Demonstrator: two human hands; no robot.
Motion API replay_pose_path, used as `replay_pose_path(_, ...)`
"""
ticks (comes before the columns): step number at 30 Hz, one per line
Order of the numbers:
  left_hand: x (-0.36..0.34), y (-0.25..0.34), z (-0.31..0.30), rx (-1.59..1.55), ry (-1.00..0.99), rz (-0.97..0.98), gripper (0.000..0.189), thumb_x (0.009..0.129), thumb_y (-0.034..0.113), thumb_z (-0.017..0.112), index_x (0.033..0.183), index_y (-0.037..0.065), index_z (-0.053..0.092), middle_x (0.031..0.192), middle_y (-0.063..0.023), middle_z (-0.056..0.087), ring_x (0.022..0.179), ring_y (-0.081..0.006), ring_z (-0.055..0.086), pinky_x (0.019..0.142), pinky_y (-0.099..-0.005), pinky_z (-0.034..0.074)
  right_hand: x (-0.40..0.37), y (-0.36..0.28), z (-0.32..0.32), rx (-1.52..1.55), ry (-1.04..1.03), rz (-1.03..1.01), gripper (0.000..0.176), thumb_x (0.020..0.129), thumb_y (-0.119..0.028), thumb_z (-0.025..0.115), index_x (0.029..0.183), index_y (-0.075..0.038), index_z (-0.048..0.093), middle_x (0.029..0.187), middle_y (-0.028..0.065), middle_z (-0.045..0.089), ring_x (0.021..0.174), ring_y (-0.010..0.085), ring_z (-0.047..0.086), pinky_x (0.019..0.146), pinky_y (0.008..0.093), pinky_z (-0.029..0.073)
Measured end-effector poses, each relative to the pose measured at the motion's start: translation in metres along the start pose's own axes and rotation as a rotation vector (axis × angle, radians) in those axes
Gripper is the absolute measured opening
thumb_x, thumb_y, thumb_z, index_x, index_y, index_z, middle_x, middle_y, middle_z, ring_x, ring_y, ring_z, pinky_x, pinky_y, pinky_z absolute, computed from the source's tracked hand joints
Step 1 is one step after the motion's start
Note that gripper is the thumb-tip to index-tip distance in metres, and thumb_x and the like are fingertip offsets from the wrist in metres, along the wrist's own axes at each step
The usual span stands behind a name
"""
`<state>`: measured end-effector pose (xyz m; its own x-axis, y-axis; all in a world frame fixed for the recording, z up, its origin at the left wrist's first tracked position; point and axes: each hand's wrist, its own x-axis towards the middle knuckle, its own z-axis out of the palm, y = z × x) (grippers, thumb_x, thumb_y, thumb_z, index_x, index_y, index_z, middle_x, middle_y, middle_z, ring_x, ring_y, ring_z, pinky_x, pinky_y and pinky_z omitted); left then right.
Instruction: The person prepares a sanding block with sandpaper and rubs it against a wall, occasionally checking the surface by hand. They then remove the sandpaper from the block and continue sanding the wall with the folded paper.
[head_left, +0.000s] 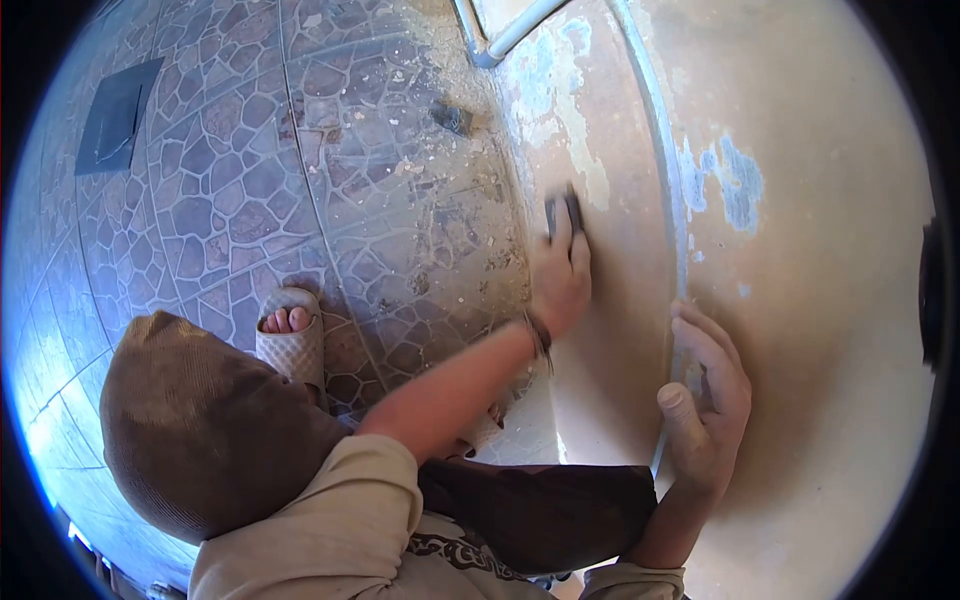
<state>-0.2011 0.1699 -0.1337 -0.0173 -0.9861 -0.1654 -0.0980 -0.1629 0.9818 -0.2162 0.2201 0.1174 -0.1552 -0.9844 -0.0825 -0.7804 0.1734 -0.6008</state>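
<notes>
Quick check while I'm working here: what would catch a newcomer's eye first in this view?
Probably the left hand near the middle, holding a dark block at the lower wall, with the right hand open at the wall to its right in the picture. Next come the ragged pale-blue patches on the tan wall, upper right, and the stone-patterned floor on the left, littered with pale crumbs nearest the wall.

Blue-white glare lower left | wall softly shadowed | tool blurred | edges fisheye-bent
</notes>
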Motion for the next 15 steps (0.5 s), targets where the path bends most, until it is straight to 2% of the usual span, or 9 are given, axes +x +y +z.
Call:
replay_pose_path(2,0.058,-0.003,-0.013,0.012,-0.077,-0.026,0.053,0.093,0.019,0.044,0.143,0.003,0.034,0.082,-0.022,0.06,0.072,-0.0341,0.059,0.072,-0.0404,0.048,-0.003,-0.002,0.0,-0.015,0.011,0.012,0.059,0.079,-0.04,0.072,0.114,0.005,0.061,0.12,0.0223,0.059,0.115,0.033,0.056,0.099,0.0407,0.042)
replay_pose_path(5,0.101,0.022,-0.046,-0.257,-0.203,-0.144,0.053,0.092,0.017,0.043,0.142,0.002,0.033,0.072,-0.0217,0.06,0.064,-0.0333,0.06,0.066,-0.039,0.049,-0.009,-0.001,0.001,0.011,0.005,0.033,0.058,0.08,-0.04,0.071,0.114,0.006,0.061,0.121,0.022,0.059,0.114,0.0328,0.056,0.099,0.0405,0.042)
replay_pose_path(10,0.016,0.018,-0.012,-0.112,0.015,0.042,0.053,0.092,0.017,0.044,0.142,0.002,0.035,0.077,-0.0239,0.061,0.069,-0.0333,0.061,0.068,-0.0391,0.048,0.002,0.0,0.0,-0.016,0.033,0.019,0.057,0.081,-0.039,0.07,0.115,0.006,0.061,0.12,0.0213,0.06,0.113,0.0325,0.057,0.099,0.0402,0.041)
replay_pose_path(12,0.014,0.01,-0.005,-0.112,0.038,0.025,0.053,0.092,0.017,0.045,0.141,0.002,0.036,0.078,-0.0231,0.061,0.069,-0.032,0.061,0.067,-0.039,0.048,0.012,0.004,0.005,-0.009,0.051,0.003,0.056,0.081,-0.039,0.07,0.115,0.006,0.061,0.119,0.0217,0.06,0.113,0.0323,0.057,0.099,0.0403,0.041)
replay_pose_path(15,0.058,0.002,-0.009,-0.175,-0.038,-0.126,0.054,0.091,0.019,0.047,0.141,0.002,0.037,0.077,-0.0209,0.062,0.068,-0.0292,0.062,0.066,-0.0384,0.049,0.011,0.005,0.01,-0.006,0.039,0.007,0.057,0.081,-0.039,0.07,0.115,0.006,0.061,0.119,0.0222,0.06,0.113,0.0322,0.057,0.099,0.0403,0.041)
